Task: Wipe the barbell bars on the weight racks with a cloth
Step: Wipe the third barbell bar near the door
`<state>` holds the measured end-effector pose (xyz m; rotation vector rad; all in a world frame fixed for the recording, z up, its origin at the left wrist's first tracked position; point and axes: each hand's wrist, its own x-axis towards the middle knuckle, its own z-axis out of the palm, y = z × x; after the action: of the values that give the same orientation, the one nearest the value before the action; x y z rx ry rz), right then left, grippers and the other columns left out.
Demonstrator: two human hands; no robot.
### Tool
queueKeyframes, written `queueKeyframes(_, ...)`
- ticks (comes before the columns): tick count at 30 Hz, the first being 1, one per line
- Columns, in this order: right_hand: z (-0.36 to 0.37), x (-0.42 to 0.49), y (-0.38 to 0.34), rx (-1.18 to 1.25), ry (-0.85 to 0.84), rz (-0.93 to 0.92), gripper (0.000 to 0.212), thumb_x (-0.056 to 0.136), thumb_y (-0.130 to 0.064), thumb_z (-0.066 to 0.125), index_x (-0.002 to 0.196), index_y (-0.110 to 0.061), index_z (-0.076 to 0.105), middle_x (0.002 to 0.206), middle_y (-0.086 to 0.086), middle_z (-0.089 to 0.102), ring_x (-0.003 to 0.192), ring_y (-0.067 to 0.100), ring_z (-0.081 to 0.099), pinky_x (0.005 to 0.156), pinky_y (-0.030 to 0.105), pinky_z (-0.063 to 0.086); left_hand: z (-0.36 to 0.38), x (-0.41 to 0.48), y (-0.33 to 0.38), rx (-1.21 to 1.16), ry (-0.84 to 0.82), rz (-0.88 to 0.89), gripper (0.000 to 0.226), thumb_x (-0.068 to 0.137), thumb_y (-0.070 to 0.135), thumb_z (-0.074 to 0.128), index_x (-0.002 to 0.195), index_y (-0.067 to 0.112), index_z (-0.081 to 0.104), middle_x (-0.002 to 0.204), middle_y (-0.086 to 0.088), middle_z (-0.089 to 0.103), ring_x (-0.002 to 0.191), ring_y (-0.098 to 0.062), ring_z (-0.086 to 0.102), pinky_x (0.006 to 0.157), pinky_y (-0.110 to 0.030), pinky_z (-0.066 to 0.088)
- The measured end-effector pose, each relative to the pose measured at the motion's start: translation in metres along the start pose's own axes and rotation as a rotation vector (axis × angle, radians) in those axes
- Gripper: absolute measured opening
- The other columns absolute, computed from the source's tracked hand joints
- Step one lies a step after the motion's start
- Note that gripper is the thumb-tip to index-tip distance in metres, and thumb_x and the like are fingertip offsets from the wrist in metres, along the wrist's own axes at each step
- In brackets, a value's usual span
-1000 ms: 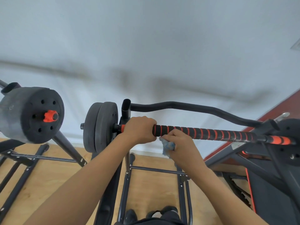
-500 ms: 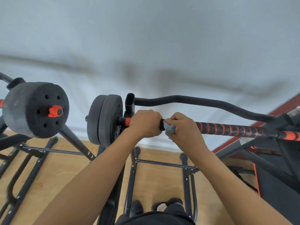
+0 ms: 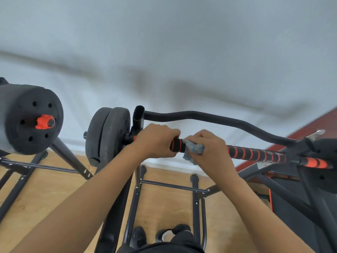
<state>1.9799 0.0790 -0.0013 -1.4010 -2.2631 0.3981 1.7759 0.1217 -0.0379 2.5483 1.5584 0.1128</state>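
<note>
A black barbell bar with orange spiral stripes (image 3: 255, 153) lies across a black rack, running from centre to right. My left hand (image 3: 155, 141) grips the bar near its left end, just right of two black weight plates (image 3: 107, 136). My right hand (image 3: 209, 148) holds a blue cloth (image 3: 194, 149) wrapped around the bar, close beside my left hand. A short piece of bar (image 3: 176, 145) shows between the two hands.
A curved black rack bar (image 3: 209, 117) runs behind the barbell. A second barbell's black plate with an orange collar (image 3: 34, 119) sits on another rack at the left. Black rack legs (image 3: 138, 194) stand on the wooden floor; my shoes (image 3: 160, 234) are below. A white wall is ahead.
My right hand slid the cloth left along the bar toward my left hand, then a little back right. My left hand kept its grip.
</note>
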Motion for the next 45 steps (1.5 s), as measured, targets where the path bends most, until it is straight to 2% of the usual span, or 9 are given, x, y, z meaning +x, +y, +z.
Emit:
queueKeyframes(4, 0.012, 0.024, 0.003, -0.076, -0.005, 0.046, 0.007, 0.088, -0.018, 0.072, 0.089, -0.017, 0.078, 0.084, 0.0, 0.063, 0.075, 0.016, 0.059, 0.077, 0.027, 0.052, 0.017, -0.012, 0.012, 0.173, 0.175, -0.054, 0.018, 0.096, 0.037, 0.058, 0.089, 0.024, 0.047, 0.068, 0.007, 0.05, 0.057, -0.021, 0.056, 0.055, -0.031, 0.043)
queueKeyframes(12, 0.028, -0.017, -0.01, -0.018, -0.005, 0.048, 0.034, 0.088, -0.01, 0.074, 0.121, -0.016, 0.073, 0.102, 0.002, 0.059, 0.086, 0.019, 0.058, 0.072, 0.035, 0.054, 0.007, 0.002, 0.009, 0.052, 0.011, -0.117, 0.018, 0.09, 0.041, 0.064, 0.079, 0.027, 0.061, 0.064, 0.007, 0.057, 0.059, -0.017, 0.062, 0.067, -0.037, 0.061)
queueKeyframes(17, 0.021, -0.038, -0.003, -0.047, -0.107, 0.082, 0.025, 0.088, -0.01, 0.074, 0.11, -0.02, 0.078, 0.094, -0.005, 0.059, 0.082, 0.011, 0.055, 0.072, 0.035, 0.056, 0.004, 0.002, 0.006, 0.028, -0.012, -0.101, 0.023, 0.086, 0.051, 0.068, 0.085, 0.03, 0.058, 0.068, 0.008, 0.058, 0.063, -0.014, 0.062, 0.068, -0.035, 0.059)
queueKeyframes(21, -0.019, -0.013, 0.002, 0.049, 0.07, 0.072, 0.015, 0.097, -0.022, 0.065, 0.093, -0.018, 0.079, 0.092, -0.005, 0.061, 0.083, 0.006, 0.058, 0.075, 0.03, 0.055, 0.007, -0.002, 0.005, 0.025, 0.044, -0.072, 0.031, 0.085, 0.057, 0.068, 0.092, 0.029, 0.056, 0.069, 0.009, 0.055, 0.064, -0.015, 0.061, 0.067, -0.034, 0.058)
queueKeyframes(25, -0.037, 0.033, 0.027, -0.319, 0.23, -0.002, 0.015, 0.095, -0.016, 0.064, 0.098, -0.02, 0.078, 0.096, -0.006, 0.063, 0.099, 0.017, 0.052, 0.071, 0.034, 0.053, 0.015, -0.009, 0.007, 0.083, 0.209, -0.017, 0.034, 0.088, 0.052, 0.064, 0.101, 0.027, 0.046, 0.072, 0.009, 0.055, 0.059, -0.015, 0.058, 0.06, -0.033, 0.056)
queueKeyframes(27, -0.027, 0.045, 0.036, -0.431, 0.046, -0.041, 0.019, 0.093, -0.01, 0.061, 0.097, -0.02, 0.076, 0.093, -0.006, 0.067, 0.098, 0.018, 0.055, 0.071, 0.034, 0.054, 0.016, -0.012, 0.01, 0.073, 0.228, -0.022, 0.036, 0.088, 0.054, 0.065, 0.1, 0.027, 0.043, 0.076, 0.01, 0.055, 0.06, -0.015, 0.058, 0.057, -0.03, 0.053)
queueKeyframes(30, -0.007, 0.043, 0.028, -0.276, -0.266, 0.043, 0.021, 0.095, -0.016, 0.055, 0.102, -0.022, 0.074, 0.088, -0.006, 0.07, 0.087, 0.015, 0.065, 0.078, 0.027, 0.054, 0.02, -0.015, 0.016, 0.057, 0.247, -0.075, 0.036, 0.087, 0.054, 0.066, 0.097, 0.028, 0.044, 0.079, 0.01, 0.055, 0.063, -0.014, 0.056, 0.059, -0.03, 0.049)
queueKeyframes(39, -0.017, 0.022, 0.014, 0.115, -0.117, 0.139, 0.017, 0.098, -0.024, 0.061, 0.102, -0.025, 0.077, 0.096, -0.014, 0.072, 0.089, 0.007, 0.065, 0.081, 0.019, 0.052, 0.034, -0.03, 0.028, 0.072, 0.332, -0.064, 0.03, 0.092, 0.048, 0.062, 0.11, 0.025, 0.055, 0.095, 0.008, 0.057, 0.081, -0.016, 0.057, 0.082, -0.034, 0.048)
queueKeyframes(45, -0.028, 0.026, 0.006, 0.285, -0.252, 0.175, 0.006, 0.088, -0.035, 0.075, 0.093, -0.033, 0.076, 0.087, -0.014, 0.073, 0.084, 0.007, 0.068, 0.069, 0.021, 0.058, 0.024, -0.033, 0.037, 0.094, 0.202, -0.122, 0.027, 0.095, 0.046, 0.059, 0.105, 0.023, 0.05, 0.087, 0.005, 0.059, 0.069, -0.018, 0.054, 0.064, -0.032, 0.041)
